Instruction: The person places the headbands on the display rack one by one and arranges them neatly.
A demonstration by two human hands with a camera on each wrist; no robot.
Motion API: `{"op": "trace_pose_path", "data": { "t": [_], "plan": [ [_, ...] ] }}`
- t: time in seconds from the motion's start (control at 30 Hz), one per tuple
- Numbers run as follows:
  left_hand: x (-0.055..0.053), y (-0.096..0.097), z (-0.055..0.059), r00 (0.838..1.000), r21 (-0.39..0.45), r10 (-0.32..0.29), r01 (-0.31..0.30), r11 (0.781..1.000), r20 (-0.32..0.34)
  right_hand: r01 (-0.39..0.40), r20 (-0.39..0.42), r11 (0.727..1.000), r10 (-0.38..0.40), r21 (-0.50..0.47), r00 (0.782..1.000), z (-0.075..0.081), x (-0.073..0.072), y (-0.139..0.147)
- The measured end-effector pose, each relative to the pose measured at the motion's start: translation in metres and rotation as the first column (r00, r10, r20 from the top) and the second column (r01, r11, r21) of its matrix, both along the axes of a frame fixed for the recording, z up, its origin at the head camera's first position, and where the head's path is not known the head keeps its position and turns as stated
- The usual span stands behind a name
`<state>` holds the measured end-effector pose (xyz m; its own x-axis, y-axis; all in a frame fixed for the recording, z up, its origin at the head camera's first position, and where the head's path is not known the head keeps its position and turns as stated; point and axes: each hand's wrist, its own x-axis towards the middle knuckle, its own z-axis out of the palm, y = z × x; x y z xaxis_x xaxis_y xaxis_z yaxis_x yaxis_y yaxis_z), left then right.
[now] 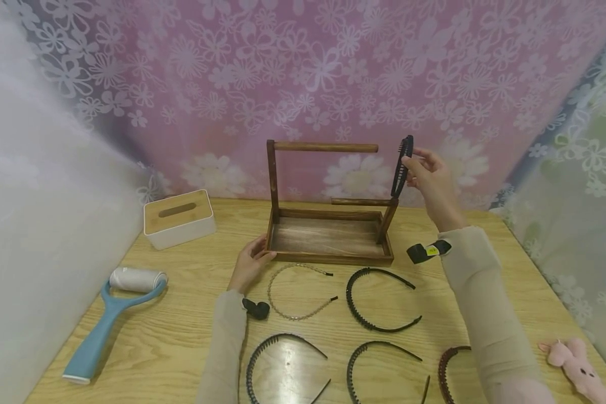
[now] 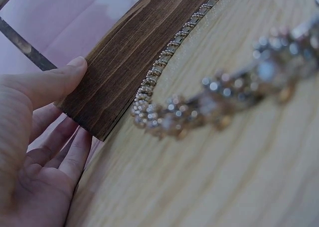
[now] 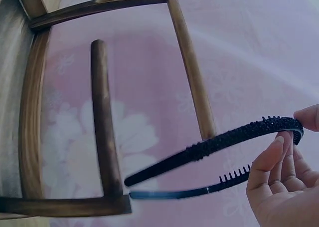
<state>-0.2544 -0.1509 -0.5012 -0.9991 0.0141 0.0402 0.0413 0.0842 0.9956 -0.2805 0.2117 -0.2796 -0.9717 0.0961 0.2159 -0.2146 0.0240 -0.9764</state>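
Floral cloth (image 1: pixel 222 84) backs a free-ended bar (image 1: pixel 326 147), right grip (image 1: pixel 436 188) pinching a headband (image 1: pixel 399 176) nearby, left grip (image 1: pixel 249 265) holding rack edge (image 1: pixel 328 259).

Right hand (image 3: pixel 284 182), lower right of frame, pinches curved end of black, textured headband (image 3: pixel 234 139). Band's two arms reach left, tips close to post end of dark wooden rack (image 3: pixel 65 207), lower centre-left; contact unclear. Small teeth stick up from both arms near hand. Shorter rod (image 3: pixel 103 112) upright left of centre; longer rod (image 3: pixel 191 72) slants from top centre down to headband. Pink flower-patterned cloth (image 3: pixel 139 67) behind.
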Motion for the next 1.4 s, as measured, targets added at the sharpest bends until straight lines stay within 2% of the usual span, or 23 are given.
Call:
{"op": "trace_pose_path", "data": {
  "t": [0.13, 0.3, 0.53, 0.7, 0.97, 1.3, 1.4],
  "plan": [
    [0.0, -0.001, -0.001, 1.0, -0.005, 0.002, -0.002, 1.0, 0.003, -0.018, 0.001, 1.0, 0.018, 0.017, 1.0, 0.006, -0.012, -0.012],
    [0.001, -0.002, -0.001, 1.0, -0.001, 0.004, -0.004, 1.0, 0.01, -0.052, 0.069, 0.994, 0.045, 0.093, 0.997, 0.006, -0.024, -0.032],
    [0.001, -0.004, 0.002, 1.0, 0.006, 0.003, -0.003, 1.0, 0.009, -0.109, 0.12, 0.989, 0.097, 0.104, 0.988, 0.005, -0.041, -0.07],
    [0.001, -0.005, 0.002, 1.0, 0.013, 0.002, -0.002, 1.0, 0.023, -0.17, 0.134, 0.971, 0.148, 0.169, 0.98, 0.005, -0.045, -0.096],
    [0.0, -0.003, 0.0, 1.0, -0.001, -0.004, 0.004, 1.0, 0.024, -0.253, 0.174, 0.949, 0.222, 0.187, 0.959, -0.001, -0.046, -0.134],
    [0.0, -0.002, 0.0, 1.0, -0.008, -0.002, 0.002, 1.0, 0.023, -0.31, 0.23, 0.929, 0.262, 0.201, 0.937, -0.009, -0.06, -0.174],
    [0.001, -0.003, 0.002, 0.999, 0.0, -0.014, 0.014, 1.0, 0.03, -0.309, 0.224, 0.927, 0.262, 0.21, 0.939, -0.013, -0.063, -0.18]
  ]
}}
